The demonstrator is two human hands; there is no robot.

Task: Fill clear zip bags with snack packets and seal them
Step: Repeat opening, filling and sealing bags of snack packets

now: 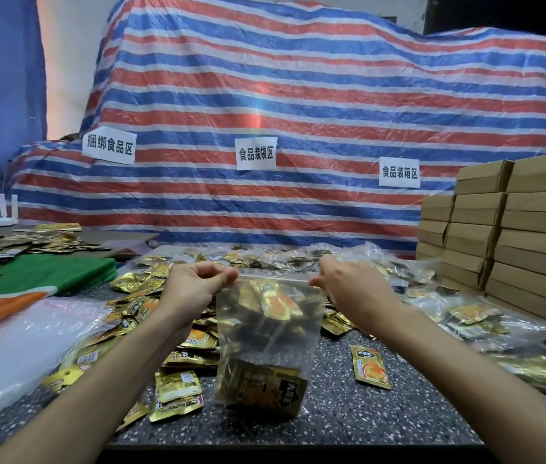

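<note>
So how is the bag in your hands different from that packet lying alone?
The zip bag is see-through; the lone packet is gold and orange. The zip bag hangs upright, pinched at its top by the left hand and right hand; the lone packet lies flat on the table. The zip bag is bigger and holds other packets. Both look shiny.

The left hand (194,284) and right hand (342,279) pinch the top corners of a clear zip bag (265,333), held upright over the speckled counter (365,413). Gold snack packets (261,386) sit inside the bag. Left of the bag lies a heap of loose packets (141,306), just right of it a single packet (369,366), and far right stacked cardboard boxes (516,236).
</note>
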